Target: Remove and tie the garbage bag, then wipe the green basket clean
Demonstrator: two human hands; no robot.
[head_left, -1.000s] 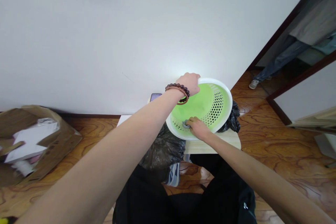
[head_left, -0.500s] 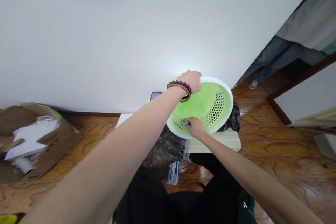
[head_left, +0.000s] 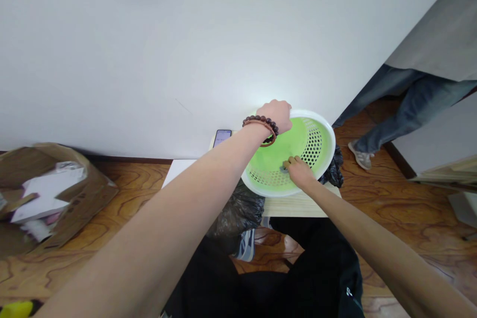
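Note:
A round colander, white at the rim and bright green inside with small holes, rests tilted on a small pale wooden table against the wall. My left hand, with a beaded bracelet at the wrist, is closed over its far rim. Inside the colander, my right hand presses a small grey cloth to the near inner side. Most of the cloth is hidden under the fingers. A phone lies on the table left of the colander, partly behind my left forearm.
Black plastic bags bulge out beside the table, one on each side. To the left on the wooden floor stands an open cardboard box with white packaging in it. A person in jeans is at the right, past the wall's edge.
My right hand has slid the grey cloth rightward along the colander's inside. My left hand keeps its hold on the rim. The person at the right has stepped closer.

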